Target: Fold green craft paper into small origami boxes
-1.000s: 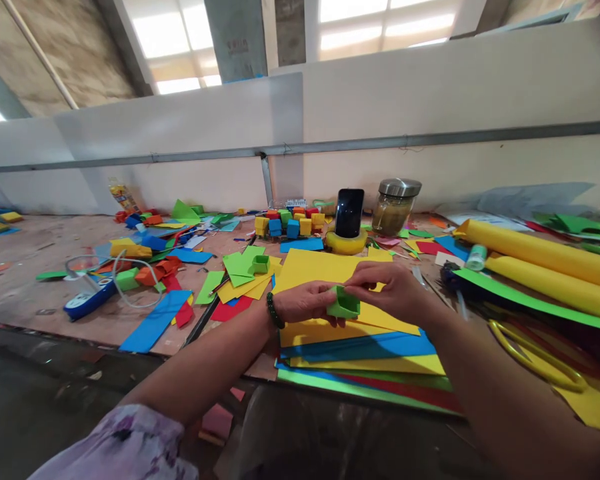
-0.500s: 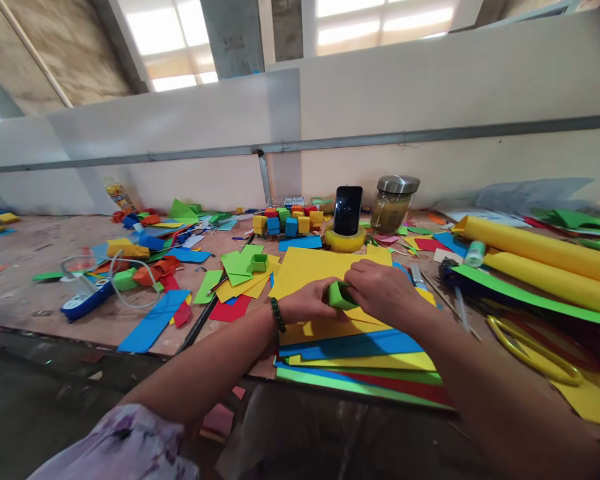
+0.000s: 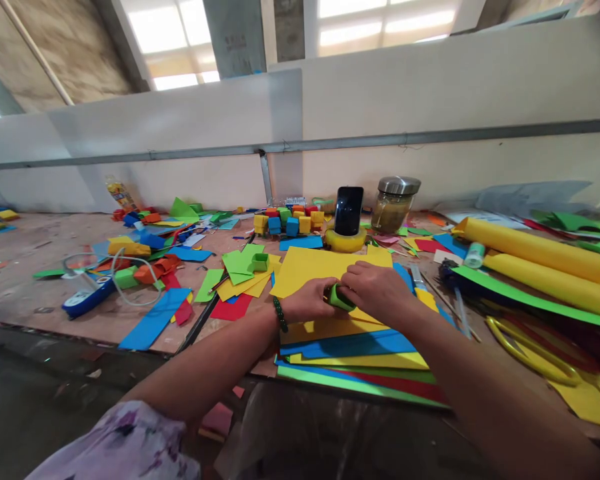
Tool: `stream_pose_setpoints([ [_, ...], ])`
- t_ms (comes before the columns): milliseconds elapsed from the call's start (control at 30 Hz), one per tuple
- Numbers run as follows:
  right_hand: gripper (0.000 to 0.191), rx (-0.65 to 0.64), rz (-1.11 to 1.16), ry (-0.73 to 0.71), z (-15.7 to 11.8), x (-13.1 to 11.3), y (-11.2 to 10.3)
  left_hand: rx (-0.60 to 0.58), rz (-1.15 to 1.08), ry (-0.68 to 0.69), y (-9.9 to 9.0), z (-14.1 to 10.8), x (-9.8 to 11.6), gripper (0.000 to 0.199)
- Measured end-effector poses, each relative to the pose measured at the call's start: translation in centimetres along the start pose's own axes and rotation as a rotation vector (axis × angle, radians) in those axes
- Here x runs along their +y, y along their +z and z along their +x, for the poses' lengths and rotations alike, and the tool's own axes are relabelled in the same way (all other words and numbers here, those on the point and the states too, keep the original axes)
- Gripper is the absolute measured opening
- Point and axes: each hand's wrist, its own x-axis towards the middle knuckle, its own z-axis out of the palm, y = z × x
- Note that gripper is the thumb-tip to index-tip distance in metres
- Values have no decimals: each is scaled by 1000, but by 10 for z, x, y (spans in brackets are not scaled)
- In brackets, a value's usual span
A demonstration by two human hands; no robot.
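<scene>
A small folded green paper box (image 3: 341,300) is held between both hands above a stack of coloured sheets (image 3: 350,343). My left hand (image 3: 311,301) grips its left side, fingers closed. My right hand (image 3: 375,287) is closed on its right upper edge, partly covering it. Under the hands lies a yellow sheet (image 3: 305,265) on top of the stack. Another open green paper box (image 3: 261,262) sits to the left on loose green and yellow pieces.
Small coloured cubes (image 3: 293,225), a phone (image 3: 349,210) on a yellow tape roll (image 3: 345,241) and a lidded jar (image 3: 396,203) stand behind. Yellow scissors (image 3: 530,353) and yellow rolls (image 3: 540,250) lie right. A blue-and-white corded device (image 3: 87,298) lies left.
My right hand has shifted slightly left and lower over the green box, and the box is now tilted and more covered. My left hand is nearly where it was.
</scene>
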Motion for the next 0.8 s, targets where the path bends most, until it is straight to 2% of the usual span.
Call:
stream_pose_setpoints([
  [133, 19, -105, -31, 6, 0, 4, 2, -44, 23, -2, 0, 2, -7, 27],
  [200, 17, -133, -66, 15, 0, 2, 2, -30, 80, 17, -1, 2, -7, 27],
  [333, 17, -155, -113, 23, 2, -4, 1, 62, 362, 67, -1, 1, -3, 28],
  [433, 15, -184, -104, 29, 1, -7, 1, 53, 498, 50, -2, 0, 0, 23],
  [533, 16, -226, -113, 40, 1, -8, 2, 24, 481, 50, -1, -1, 0, 23],
  [667, 21, -271, -129, 67, 1, -10, 1, 17, 444, 65, -1, 0, -1, 35],
  [800, 22, -296, -95, 109, 3, -14, 0, 61, 565, 28, 0, 0, -1, 24],
])
